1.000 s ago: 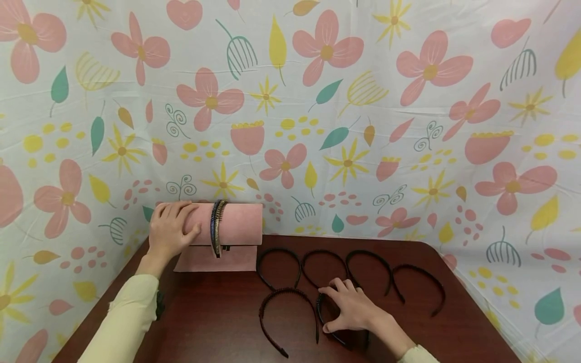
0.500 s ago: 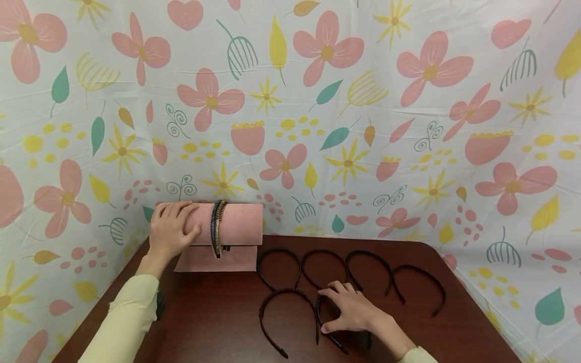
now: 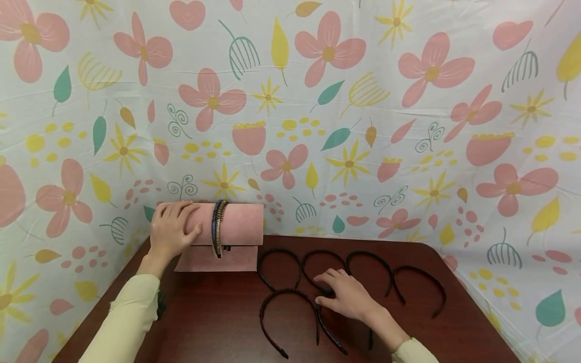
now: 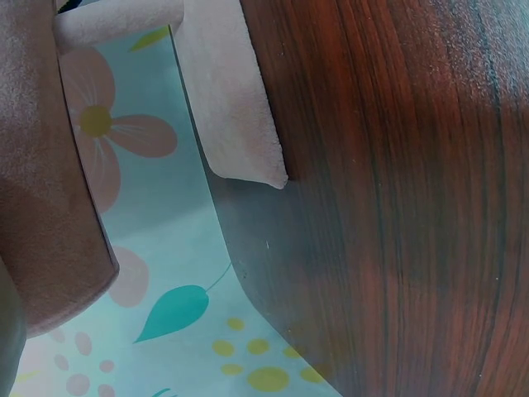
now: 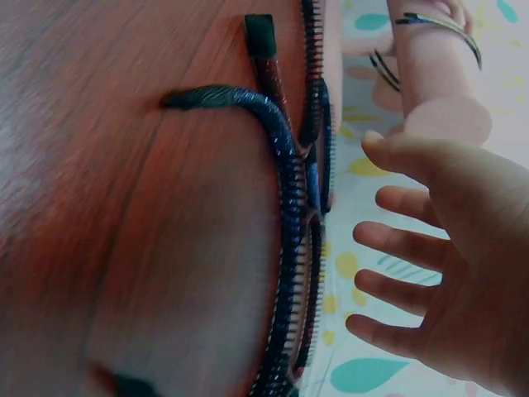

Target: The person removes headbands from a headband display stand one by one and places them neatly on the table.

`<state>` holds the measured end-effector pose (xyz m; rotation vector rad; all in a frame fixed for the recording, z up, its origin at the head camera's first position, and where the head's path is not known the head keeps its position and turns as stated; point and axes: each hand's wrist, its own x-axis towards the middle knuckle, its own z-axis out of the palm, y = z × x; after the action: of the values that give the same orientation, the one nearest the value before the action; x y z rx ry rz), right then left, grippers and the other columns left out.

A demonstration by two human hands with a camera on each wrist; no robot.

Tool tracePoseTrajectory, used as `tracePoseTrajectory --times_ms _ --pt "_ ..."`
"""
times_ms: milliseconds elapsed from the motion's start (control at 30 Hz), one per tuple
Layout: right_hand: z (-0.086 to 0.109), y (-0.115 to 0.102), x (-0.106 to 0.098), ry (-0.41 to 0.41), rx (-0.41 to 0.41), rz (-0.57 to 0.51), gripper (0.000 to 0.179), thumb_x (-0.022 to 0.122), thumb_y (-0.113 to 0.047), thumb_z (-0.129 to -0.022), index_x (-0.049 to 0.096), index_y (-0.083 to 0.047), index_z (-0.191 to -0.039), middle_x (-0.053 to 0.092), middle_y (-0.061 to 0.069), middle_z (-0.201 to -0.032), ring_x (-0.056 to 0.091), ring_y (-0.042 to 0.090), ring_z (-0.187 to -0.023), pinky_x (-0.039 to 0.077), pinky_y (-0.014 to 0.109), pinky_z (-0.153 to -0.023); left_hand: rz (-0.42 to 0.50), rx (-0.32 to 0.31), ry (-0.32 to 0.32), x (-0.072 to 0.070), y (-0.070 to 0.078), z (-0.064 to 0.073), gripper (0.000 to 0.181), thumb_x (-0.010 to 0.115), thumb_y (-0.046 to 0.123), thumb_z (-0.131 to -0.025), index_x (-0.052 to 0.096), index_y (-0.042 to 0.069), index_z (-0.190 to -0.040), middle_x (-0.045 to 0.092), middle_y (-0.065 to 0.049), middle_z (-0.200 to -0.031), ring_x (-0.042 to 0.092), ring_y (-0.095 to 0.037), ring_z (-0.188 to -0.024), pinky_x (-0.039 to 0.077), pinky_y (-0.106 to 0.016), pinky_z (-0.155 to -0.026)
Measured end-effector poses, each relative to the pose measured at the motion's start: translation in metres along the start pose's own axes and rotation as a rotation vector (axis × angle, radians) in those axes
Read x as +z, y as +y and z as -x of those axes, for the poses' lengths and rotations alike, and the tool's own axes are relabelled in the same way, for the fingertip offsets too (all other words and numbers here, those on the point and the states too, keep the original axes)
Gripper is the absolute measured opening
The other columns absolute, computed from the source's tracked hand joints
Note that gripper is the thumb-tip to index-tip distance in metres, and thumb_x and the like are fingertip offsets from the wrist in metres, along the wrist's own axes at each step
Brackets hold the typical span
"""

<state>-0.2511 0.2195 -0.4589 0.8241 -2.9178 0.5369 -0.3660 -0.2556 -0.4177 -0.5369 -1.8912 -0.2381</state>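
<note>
In the head view my left hand grips the left end of a pink plush headband stand, fingers over the roll and thumb in front. Two toothed headbands, one bluish and one golden, sit around its middle. The left wrist view shows the stand's roll and its base. My right hand hovers over a dark headband, partly hiding it. Seen in the right wrist view, the right hand has spread fingers and holds nothing; a glittery dark blue headband lies beside it.
Several dark headbands lie in a back row on the brown table. Left of the right hand lies a toothed headband. A floral cloth hangs close behind the table.
My right hand has lifted and shifted slightly away from me, uncovering more of the dark headband below. The left hand keeps its grip on the stand.
</note>
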Motion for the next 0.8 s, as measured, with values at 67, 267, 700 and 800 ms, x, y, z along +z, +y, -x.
tracePoseTrajectory --times_ms 67,267,700,800 --pt "-0.004 -0.004 0.0 0.017 -0.009 0.016 0.045 0.07 -0.039 -0.09 0.064 -0.017 -0.129 0.062 -0.002 -0.125 0.058 0.027 -0.113 0.052 0.051 -0.084 -0.001 0.0 -0.003 0.0 0.0 0.0 0.057 0.047 0.055 -0.091 0.071 0.011 -0.116 0.068 -0.016 -0.115 0.061 -0.037 -0.103 0.04 -0.056 -0.101" --pt "-0.016 -0.014 -0.003 0.055 -0.019 0.039 0.042 0.069 -0.038 -0.091 0.064 -0.018 -0.128 0.062 -0.002 -0.124 0.058 0.026 -0.113 0.051 0.049 -0.086 -0.003 0.001 -0.004 0.0 0.0 0.0 0.055 0.047 0.054 -0.091 0.071 0.011 -0.116 0.068 -0.016 -0.115 0.062 -0.038 -0.103 0.04 -0.056 -0.101" --pt "-0.041 -0.04 -0.014 0.181 -0.074 0.015 0.033 0.068 -0.034 -0.092 0.067 -0.02 -0.123 0.066 -0.002 -0.117 0.061 0.02 -0.107 0.053 0.04 -0.086 -0.004 -0.006 -0.016 0.002 -0.001 0.0 0.055 0.047 0.055 -0.091 0.07 0.012 -0.117 0.067 -0.015 -0.117 0.061 -0.037 -0.105 0.04 -0.055 -0.102" --pt "-0.046 -0.045 -0.017 0.221 -0.105 0.027 0.031 0.07 -0.031 -0.092 0.068 -0.019 -0.12 0.067 -0.002 -0.113 0.06 0.017 -0.099 0.052 0.036 -0.08 -0.005 -0.007 -0.017 0.001 -0.001 0.0 0.055 0.047 0.054 -0.09 0.07 0.012 -0.117 0.067 -0.015 -0.117 0.061 -0.037 -0.105 0.039 -0.055 -0.103"
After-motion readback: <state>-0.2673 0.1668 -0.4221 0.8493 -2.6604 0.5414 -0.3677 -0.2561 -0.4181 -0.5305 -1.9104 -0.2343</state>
